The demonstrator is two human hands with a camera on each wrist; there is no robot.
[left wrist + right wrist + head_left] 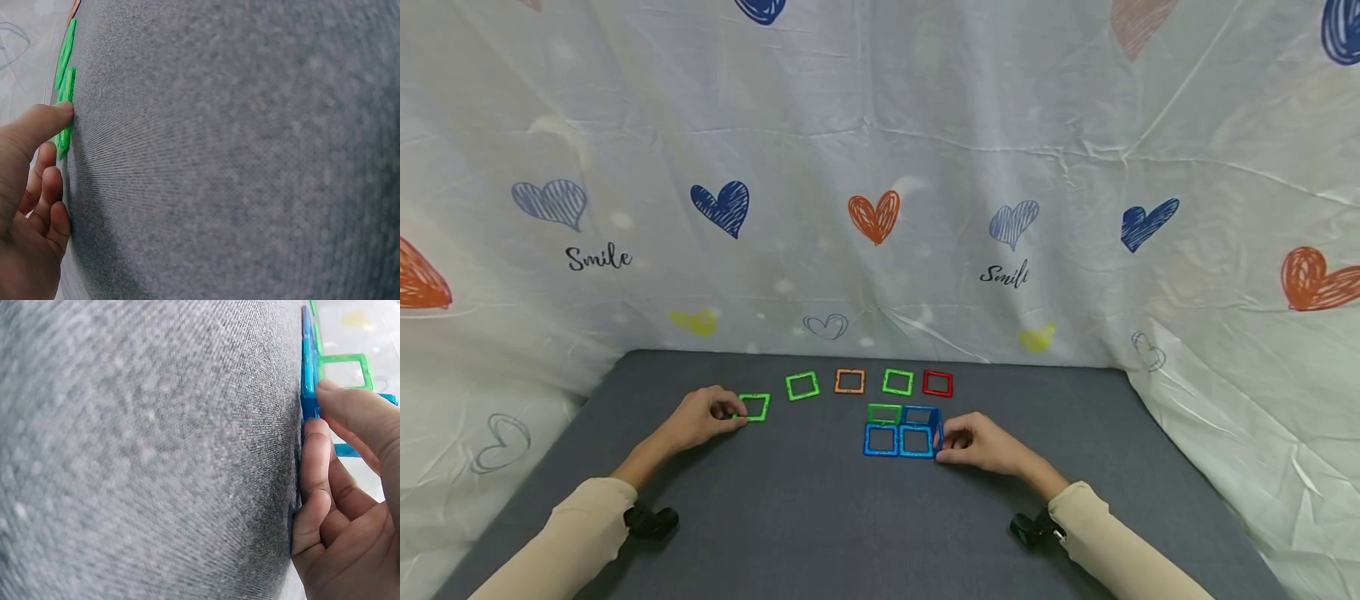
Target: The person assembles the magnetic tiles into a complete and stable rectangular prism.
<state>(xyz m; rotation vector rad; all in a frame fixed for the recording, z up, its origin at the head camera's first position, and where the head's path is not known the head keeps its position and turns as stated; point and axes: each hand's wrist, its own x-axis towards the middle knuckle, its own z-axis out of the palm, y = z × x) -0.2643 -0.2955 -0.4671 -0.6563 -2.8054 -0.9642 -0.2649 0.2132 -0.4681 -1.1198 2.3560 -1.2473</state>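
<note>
Right hand [981,446]: thumb and fingers grasping a blue square plastic frame [940,427] at the right end of a joined group, right of centre on the table. That frame stands on edge. Rest of the group: two blue square plastic frames lying flat on the near side, near-left frame [881,454] and near-right frame [917,456], edge to edge; beyond them, a green square plastic frame [885,407] on the left and a far blue plastic frame [919,408] on the right, both looking upright.

Left hand [702,417]: thumb and forefinger pinching a light-green square plastic frame [756,419] by its left side, well left of the group. Forefinger mostly hidden in left wrist view; other fingers curled in.

Loose row on the far side, left to right: second light-green frame [804,397], orange square frame [849,392], third light-green frame [897,392], red square frame [937,394]. All lie apart; the last two are just beyond the group.

Table cover: dark grey cloth [812,517]. Cream sleeves [580,517] on both arms, black wrist device [651,522] at left wrist, another black device [1033,529] at right. Far side: white curtain [805,167] printed with blue, orange and yellow hearts plus "Smile".
</note>
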